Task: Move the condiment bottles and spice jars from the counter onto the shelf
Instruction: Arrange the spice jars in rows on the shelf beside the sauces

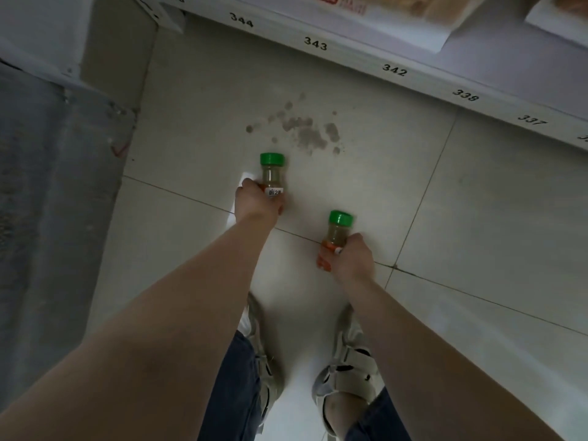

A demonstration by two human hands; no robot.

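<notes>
Each hand's grip hides the lower half of its spice jar (272, 176); label print is unreadable; the packaged goods (410, 14), possibly bread, are cropped at the top edge.

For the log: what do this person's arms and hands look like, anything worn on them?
Both forearms are bare right up to the bottom edge of the picture; no sleeve shows. The left hand and the right hand wear no gloves, and no watch, bracelet or ring is visible on either wrist or on the parts of the hands that show.
</notes>
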